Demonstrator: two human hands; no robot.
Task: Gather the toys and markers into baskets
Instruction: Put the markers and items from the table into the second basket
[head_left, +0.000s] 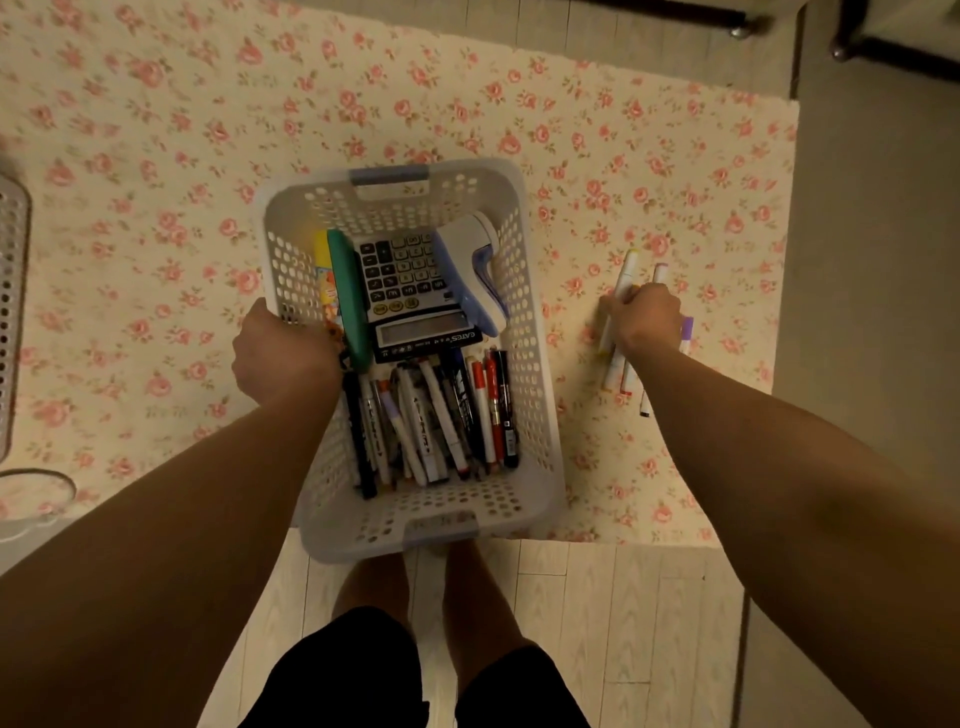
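Floral cloth (467, 104), cream with pink roses, covers most of the view; whether it is a floor mat or a low table cover cannot be told. Its near edge meets a pale wood-plank floor (597, 623). Grey flooring (857, 312) runs along the cloth's right side. At top right stand dark furniture legs (717, 18) on castors. Light is warm, dim and yellowish.

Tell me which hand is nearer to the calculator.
Left. The left hand grips the left rim of the basket, close beside the calculator; the right hand grasps markers on the floral cloth, outside it.
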